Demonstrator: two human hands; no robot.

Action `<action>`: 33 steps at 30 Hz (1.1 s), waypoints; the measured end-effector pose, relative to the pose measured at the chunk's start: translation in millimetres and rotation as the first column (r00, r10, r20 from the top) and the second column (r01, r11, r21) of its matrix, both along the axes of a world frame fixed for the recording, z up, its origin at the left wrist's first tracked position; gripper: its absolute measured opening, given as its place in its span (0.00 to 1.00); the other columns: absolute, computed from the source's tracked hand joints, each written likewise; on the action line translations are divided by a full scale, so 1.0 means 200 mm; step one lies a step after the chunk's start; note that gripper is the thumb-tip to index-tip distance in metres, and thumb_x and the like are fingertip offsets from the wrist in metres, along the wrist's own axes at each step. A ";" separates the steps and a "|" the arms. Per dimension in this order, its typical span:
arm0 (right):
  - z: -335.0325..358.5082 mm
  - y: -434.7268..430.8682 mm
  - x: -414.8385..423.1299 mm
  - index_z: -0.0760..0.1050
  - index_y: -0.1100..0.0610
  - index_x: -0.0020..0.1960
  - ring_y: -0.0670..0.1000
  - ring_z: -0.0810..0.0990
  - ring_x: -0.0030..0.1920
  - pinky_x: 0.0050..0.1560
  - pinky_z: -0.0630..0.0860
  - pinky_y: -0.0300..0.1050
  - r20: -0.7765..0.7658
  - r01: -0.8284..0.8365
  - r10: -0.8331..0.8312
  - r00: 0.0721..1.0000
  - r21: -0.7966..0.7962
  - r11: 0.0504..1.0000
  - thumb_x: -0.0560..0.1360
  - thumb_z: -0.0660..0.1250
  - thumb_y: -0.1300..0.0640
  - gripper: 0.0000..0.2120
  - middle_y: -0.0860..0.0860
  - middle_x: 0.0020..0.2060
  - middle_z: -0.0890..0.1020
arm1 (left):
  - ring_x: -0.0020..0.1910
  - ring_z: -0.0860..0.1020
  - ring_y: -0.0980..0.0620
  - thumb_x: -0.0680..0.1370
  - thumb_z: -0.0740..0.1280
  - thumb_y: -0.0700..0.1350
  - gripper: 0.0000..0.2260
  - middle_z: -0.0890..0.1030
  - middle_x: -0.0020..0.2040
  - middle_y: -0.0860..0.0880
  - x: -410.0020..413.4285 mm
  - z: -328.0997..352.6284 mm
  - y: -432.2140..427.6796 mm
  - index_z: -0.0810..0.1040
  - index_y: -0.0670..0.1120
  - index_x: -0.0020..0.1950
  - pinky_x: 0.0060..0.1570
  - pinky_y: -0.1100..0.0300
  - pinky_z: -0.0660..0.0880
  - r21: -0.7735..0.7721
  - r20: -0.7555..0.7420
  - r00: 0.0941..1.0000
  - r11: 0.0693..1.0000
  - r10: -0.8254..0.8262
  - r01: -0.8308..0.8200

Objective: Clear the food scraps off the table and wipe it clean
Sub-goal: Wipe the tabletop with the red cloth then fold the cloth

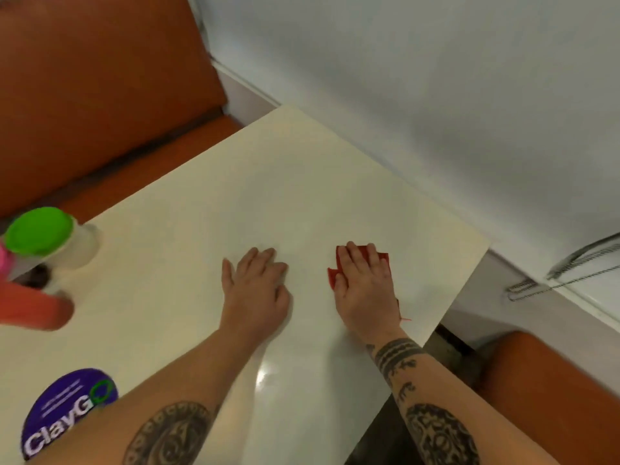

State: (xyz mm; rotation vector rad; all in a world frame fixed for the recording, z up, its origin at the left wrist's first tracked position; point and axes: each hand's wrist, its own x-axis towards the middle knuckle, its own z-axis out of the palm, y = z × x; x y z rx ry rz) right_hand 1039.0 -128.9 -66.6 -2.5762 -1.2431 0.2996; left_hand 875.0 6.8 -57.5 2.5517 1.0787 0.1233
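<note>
Red cloth [332,276] lies near the counter's [235,196] right edge, pressed flat under the right hand [364,283], whose fingers are straight, likely for wiping. Left hand [258,286] rests flat and empty beside it, probably bracing.

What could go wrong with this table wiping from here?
1. The right hand presses the red cloth close to the edge of the table; a long stroke might carry the cloth off the side.
2. The green-lidded jar and orange bottle sit at the left side; a wide sweep could knock them over.
</note>
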 end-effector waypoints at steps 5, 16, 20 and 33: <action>-0.03 0.04 -0.39 0.67 0.50 0.79 0.57 0.58 0.80 0.79 0.58 0.59 0.021 -0.144 0.144 0.989 0.038 0.989 0.82 0.51 0.47 0.27 0.48 0.78 0.67 | 0.78 0.65 0.47 0.75 0.56 0.53 0.22 0.73 0.74 0.51 -0.41 -0.01 -0.15 0.78 0.54 0.67 0.76 0.34 0.49 0.015 -0.042 0.999 1.000 -0.019 0.020; 0.03 -0.09 -1.14 0.62 0.49 0.80 0.53 0.48 0.82 0.79 0.40 0.48 -0.074 -0.383 0.383 0.921 0.018 0.924 0.85 0.39 0.41 0.29 0.44 0.80 0.59 | 0.80 0.58 0.52 0.77 0.52 0.49 0.24 0.67 0.78 0.54 -1.07 0.09 -0.32 0.76 0.54 0.70 0.80 0.49 0.46 -0.181 -0.069 0.997 0.983 -0.020 0.007; 0.15 -0.10 -1.29 0.65 0.44 0.78 0.46 0.47 0.81 0.81 0.44 0.46 -0.484 -0.294 0.299 0.823 0.088 0.952 0.87 0.48 0.49 0.21 0.41 0.80 0.57 | 0.71 0.72 0.52 0.79 0.56 0.43 0.19 0.79 0.65 0.54 -1.20 0.16 -0.36 0.79 0.54 0.65 0.74 0.60 0.62 -0.403 0.072 0.993 0.914 0.090 -0.053; 0.67 0.19 -1.43 0.79 0.65 0.66 0.67 0.81 0.61 0.65 0.74 0.64 -0.918 0.087 -0.149 -0.368 -0.193 0.977 0.79 0.61 0.43 0.28 0.68 0.64 0.78 | 0.51 0.85 0.53 0.71 0.75 0.58 0.15 0.87 0.49 0.53 -1.43 0.58 -0.25 0.84 0.53 0.55 0.57 0.53 0.81 -0.876 0.190 0.682 0.435 0.707 -0.207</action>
